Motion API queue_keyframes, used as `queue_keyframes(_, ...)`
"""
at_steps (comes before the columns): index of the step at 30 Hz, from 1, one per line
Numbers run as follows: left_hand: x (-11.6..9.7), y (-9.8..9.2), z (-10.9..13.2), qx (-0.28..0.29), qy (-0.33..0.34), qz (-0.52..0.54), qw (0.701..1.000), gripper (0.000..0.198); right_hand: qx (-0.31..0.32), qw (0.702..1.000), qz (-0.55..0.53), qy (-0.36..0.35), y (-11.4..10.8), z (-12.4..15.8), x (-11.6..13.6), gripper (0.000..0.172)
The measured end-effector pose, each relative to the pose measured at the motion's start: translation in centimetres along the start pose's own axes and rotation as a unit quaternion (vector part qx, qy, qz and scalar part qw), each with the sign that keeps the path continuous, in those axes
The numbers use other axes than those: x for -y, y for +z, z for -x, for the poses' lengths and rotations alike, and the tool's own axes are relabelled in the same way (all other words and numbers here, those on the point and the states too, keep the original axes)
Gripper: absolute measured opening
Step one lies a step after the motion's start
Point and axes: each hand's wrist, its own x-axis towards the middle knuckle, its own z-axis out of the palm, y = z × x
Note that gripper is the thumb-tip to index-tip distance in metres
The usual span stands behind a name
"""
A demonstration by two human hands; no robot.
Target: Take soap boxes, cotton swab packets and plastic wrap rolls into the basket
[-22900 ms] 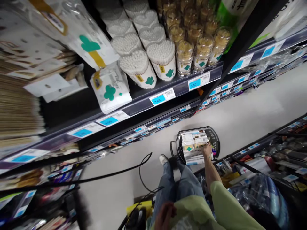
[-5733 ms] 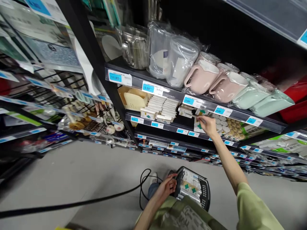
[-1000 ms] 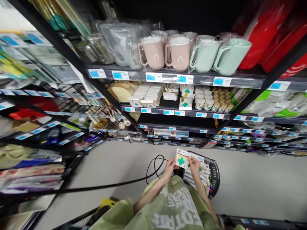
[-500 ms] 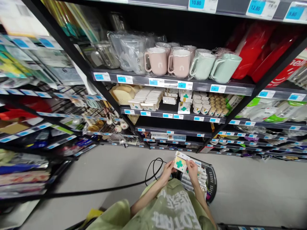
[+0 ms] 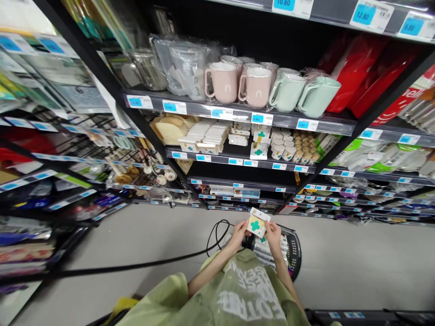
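Note:
Both of my hands hold a small white packet with a green clover mark (image 5: 257,223) in front of my chest. My left hand (image 5: 239,232) grips its left edge and my right hand (image 5: 273,232) grips its right edge, fingers closed on it. Just below the packet, a black shopping basket (image 5: 295,250) on the floor holds several similar white packets. On the shelf ahead, another clover-marked packet (image 5: 258,151) stands beside round white tubs and jars of small sticks.
Black store shelving (image 5: 238,118) with blue price tags fills the view ahead. Pink mugs (image 5: 224,82) and green mugs (image 5: 316,96) stand on an upper shelf, red goods to the right. A black cable (image 5: 142,265) runs across the grey floor. Another rack stands at left.
The packet stays in both hands and has lifted slightly. The view has shifted a little; the shelves sit marginally lower and closer.

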Motion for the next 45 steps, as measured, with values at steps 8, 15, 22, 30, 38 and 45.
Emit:
queue_keyframes(8, -2.4, 0.1, -0.5, 0.013, 0.044, 0.013, 0.999, 0.062, 0.014, 0.998, 0.03, -0.046, 1.9, -2.0, 1.9, 0.057)
queue_keyframes(15, -6.0, 1.7, -3.0, -0.001, 0.123, 0.048, 0.991, 0.055, 0.024, 0.992, 0.018, -0.123, 4.4, -5.1, 5.5, 0.051)
queue_keyframes(22, -9.1, 3.2, -5.2, -0.002, 0.168, 0.058, 0.984, 0.056, 0.068, 0.985, -0.011, -0.161, 5.7, -8.4, 7.9, 0.053)
queue_keyframes(30, -11.1, 5.0, -6.0, -0.014, 0.194, 0.069, 0.979, 0.049, 0.129, 0.978, -0.043, -0.16, 6.8, -9.0, 9.7, 0.071)
queue_keyframes(38, -11.7, 5.6, -6.9, -0.002, 0.198, 0.061, 0.978, 0.052, 0.117, 0.979, -0.027, -0.167, 6.6, -9.5, 10.6, 0.091)
queue_keyframes(45, -11.5, 5.7, -8.7, 0.013, 0.209, 0.05, 0.977, 0.05, 0.111, 0.983, -0.027, -0.144, 7.0, -10.2, 11.4, 0.085)
